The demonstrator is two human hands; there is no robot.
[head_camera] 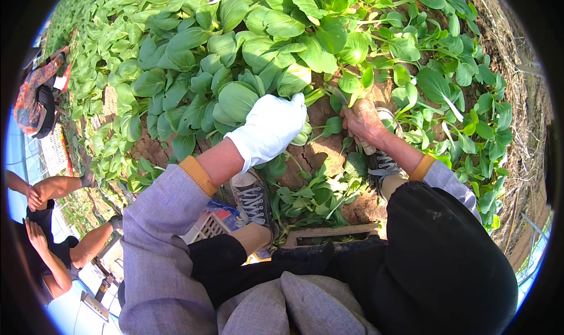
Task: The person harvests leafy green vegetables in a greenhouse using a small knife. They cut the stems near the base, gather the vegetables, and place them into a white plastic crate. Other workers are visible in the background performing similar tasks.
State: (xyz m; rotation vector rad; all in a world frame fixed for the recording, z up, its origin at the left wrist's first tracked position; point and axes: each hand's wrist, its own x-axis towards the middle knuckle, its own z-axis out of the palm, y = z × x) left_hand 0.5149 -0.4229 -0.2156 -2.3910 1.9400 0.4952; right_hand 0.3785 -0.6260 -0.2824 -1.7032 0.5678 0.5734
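My left hand, in a white glove, is closed on a leafy green plant that looks like bok choy; its pale stem bases point right, past the knuckles. Just to the right, my bare right hand grips a small knife, its blade pointing up and left toward the stems. The handle is hidden in the fingers. Loose cut leaves lie on the soil between my shoes.
Rows of leafy greens fill the ground ahead. Dry straw lines the right edge. A white plastic crate stands by my left shoe. At the left are a crouching person, a seated person and another crate.
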